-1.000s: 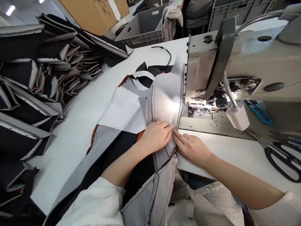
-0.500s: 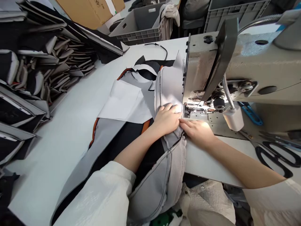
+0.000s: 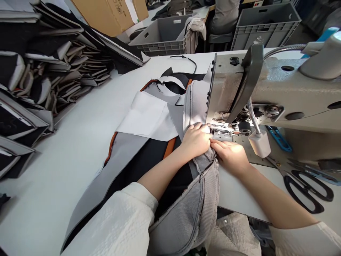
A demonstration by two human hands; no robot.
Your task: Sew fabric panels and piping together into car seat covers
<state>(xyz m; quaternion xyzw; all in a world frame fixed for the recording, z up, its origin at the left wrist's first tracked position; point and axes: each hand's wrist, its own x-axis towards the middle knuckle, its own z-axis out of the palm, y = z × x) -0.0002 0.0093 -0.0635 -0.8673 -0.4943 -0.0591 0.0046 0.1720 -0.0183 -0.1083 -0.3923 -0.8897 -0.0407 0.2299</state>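
Stitched grey fabric (image 3: 183, 213) runs off the white tabletop (image 3: 71, 142) by the sewing machine (image 3: 306, 92), left hand (image 3: 197, 141) pressed on it, right hand (image 3: 232, 155) at its edge; can't tell if either's pinching. Crates (image 3: 266, 33) behind, cardboard box (image 3: 105, 17) print's unreadable tbh.

Right hand (image 3: 232, 156): machine (image 3: 282, 85) ahead, gap unclear

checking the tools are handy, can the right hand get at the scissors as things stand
Probably yes: the scissors lie beside the right forearm, handles uncovered, though the right hand would have to leave the grey fabric.
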